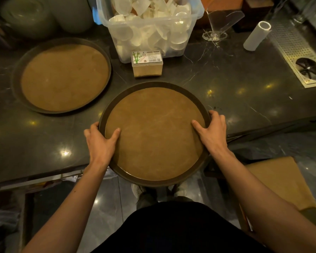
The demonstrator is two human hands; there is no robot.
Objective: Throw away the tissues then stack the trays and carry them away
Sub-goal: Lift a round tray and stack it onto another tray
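Observation:
A round dark-rimmed tray with a brown cork-like surface point(154, 132) sits in front of me, half over the front edge of the black counter. My left hand point(100, 141) grips its left rim, thumb on the inside. My right hand point(211, 130) grips its right rim the same way. A second round tray point(64, 77) of the same kind lies flat on the counter to the far left, apart from the first. Both trays carry nothing. No tissues show on either tray.
A clear plastic bin point(150, 28) full of white cups stands at the back, with a small boxed pack point(147, 63) before it. To the right are a clear stand point(221, 24), a white roll point(256, 36) and a metal drain grate point(299, 57). A brown-topped bin point(279, 181) stands below right.

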